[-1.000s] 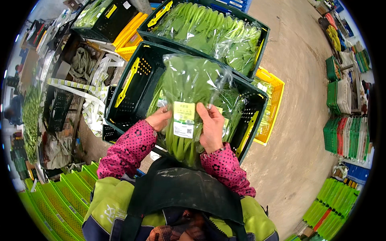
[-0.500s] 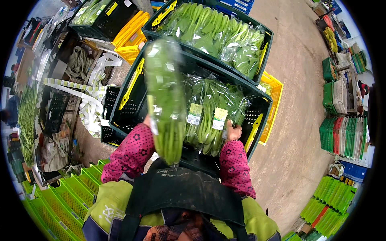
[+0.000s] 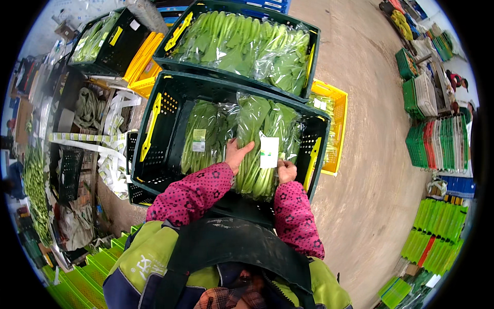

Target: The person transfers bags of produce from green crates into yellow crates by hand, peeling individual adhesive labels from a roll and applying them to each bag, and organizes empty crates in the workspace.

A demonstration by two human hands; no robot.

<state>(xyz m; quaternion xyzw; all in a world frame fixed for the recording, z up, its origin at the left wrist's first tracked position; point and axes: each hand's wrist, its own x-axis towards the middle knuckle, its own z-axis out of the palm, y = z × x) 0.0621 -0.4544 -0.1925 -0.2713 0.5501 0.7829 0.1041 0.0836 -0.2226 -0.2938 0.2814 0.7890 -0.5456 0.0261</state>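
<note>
Presently, bagged greens (image 3: pixel 252 170) are grasped inside dark green crate (image 3: pixel 170 131): left hand (image 3: pixel 238 155) at bag's nine o'clock, right hand (image 3: pixel 286 171) at four.

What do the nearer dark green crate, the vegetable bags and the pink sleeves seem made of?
Crate: probably rigid plastic, smooth, with regular round holes in its walls. Bags: apparently thin clear plastic film, shiny, showing glare and wrinkles. Sleeves: likely fabric, matt, with soft folds under the flower print; fibre unclear.
</note>
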